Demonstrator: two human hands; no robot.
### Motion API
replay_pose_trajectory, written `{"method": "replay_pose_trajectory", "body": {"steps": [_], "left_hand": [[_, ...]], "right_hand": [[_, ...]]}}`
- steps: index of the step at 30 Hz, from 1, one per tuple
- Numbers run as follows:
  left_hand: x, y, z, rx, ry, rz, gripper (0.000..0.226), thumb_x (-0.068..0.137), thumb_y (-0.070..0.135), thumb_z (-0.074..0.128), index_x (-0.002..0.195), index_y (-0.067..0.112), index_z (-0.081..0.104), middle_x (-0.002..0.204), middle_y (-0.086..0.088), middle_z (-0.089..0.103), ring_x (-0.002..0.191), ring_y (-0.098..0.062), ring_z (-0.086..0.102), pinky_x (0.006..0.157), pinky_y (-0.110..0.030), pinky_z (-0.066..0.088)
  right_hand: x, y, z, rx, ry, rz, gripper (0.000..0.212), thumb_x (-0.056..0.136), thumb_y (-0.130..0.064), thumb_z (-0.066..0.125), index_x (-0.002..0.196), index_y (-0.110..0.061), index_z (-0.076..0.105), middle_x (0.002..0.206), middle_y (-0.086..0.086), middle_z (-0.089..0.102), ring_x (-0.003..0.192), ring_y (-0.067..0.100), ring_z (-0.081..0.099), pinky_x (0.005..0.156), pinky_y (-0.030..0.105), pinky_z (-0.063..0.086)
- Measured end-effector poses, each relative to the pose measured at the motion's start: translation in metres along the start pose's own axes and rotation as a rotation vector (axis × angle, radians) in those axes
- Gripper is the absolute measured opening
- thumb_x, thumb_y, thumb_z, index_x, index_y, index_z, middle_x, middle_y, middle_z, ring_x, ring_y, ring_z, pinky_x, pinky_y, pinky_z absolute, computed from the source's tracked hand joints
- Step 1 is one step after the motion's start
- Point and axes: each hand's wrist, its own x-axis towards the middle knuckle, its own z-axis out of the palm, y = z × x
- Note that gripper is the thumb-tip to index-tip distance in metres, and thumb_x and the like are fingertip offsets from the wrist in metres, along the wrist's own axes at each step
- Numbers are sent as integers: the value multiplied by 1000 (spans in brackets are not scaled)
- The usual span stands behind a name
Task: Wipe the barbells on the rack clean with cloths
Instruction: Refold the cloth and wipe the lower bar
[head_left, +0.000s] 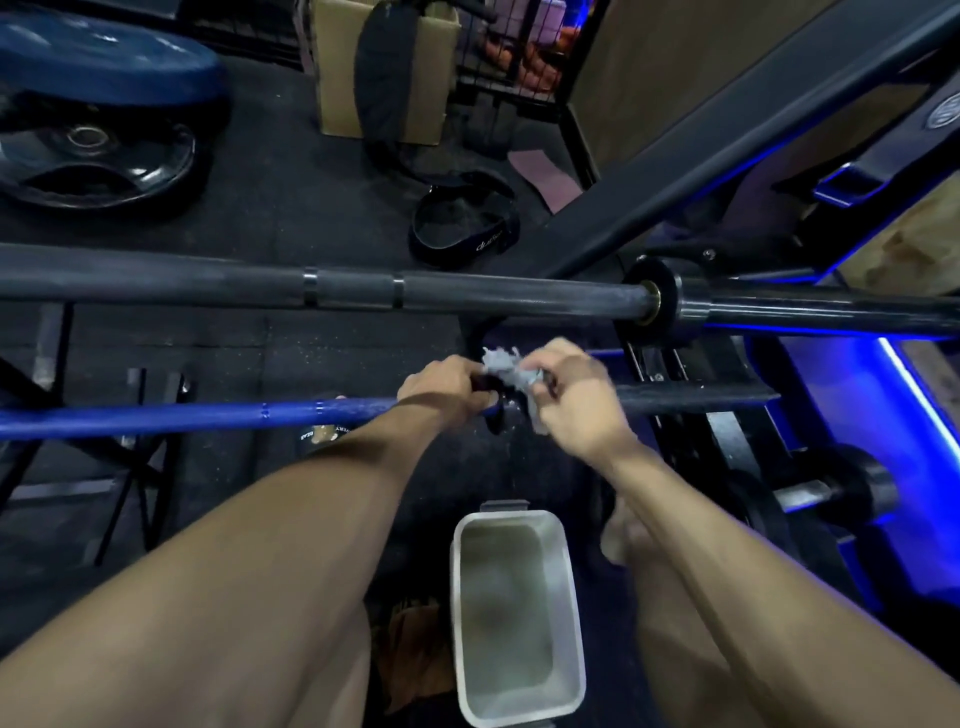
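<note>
Two barbells cross our one view from the head, and we take the blue barbell (182, 418) as our landmark. Our left hand (441, 387) grips its shaft just left of the collar, fingers curled round it, while our right hand (576, 397) pinches a crumpled grey cloth (511, 371) against the bar just right of that grip, fingers clenched on the fabric. Beyond the blue barbell lies the black barbell (467, 293), resting on the rack (675, 171) at its right end. Nearer us than the blue barbell, a pale metal tub (569, 597) stands on the floor between our legs. We judge the cloth soft, light and easily bunched, so it is best wrapped round the shaft and held there firmly. We judge the bar stiff and heavy, likely to roll under rubbing, so a steadying hold beside the collar suits it.
</note>
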Motion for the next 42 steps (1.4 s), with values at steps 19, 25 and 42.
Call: {"method": "replay_pose_trajectory", "body": {"steps": [19, 25, 42], "left_hand": [[10, 7, -19, 270, -224, 90, 50, 104, 43, 52, 151, 27, 46, 140, 1, 61, 126, -22, 58, 104, -29, 43], [-4, -19, 6, 255, 63, 285, 35, 103, 40, 54, 137, 31, 53, 133, 6, 63, 118, -22, 59, 91, -40, 49], [-1, -16, 2, 240, 30, 176, 39, 99, 25, 49, 135, 35, 57, 132, 5, 66, 119, -27, 58, 86, -40, 45]], "right_hand": [[-18, 40, -8, 378, 249, 218, 24, 95, 0, 60, 114, -10, 70, 104, 2, 71, 92, 12, 66, 80, 24, 50], [-10, 20, 31, 228, 164, -2, 37, 86, 2, 54, 112, -13, 75, 108, 7, 73, 104, 11, 65, 96, 23, 50], [-47, 6, 41, 160, 246, -31, 37, 79, 9, 56, 103, -9, 79, 106, 7, 73, 99, 21, 68, 89, 20, 52]]}}
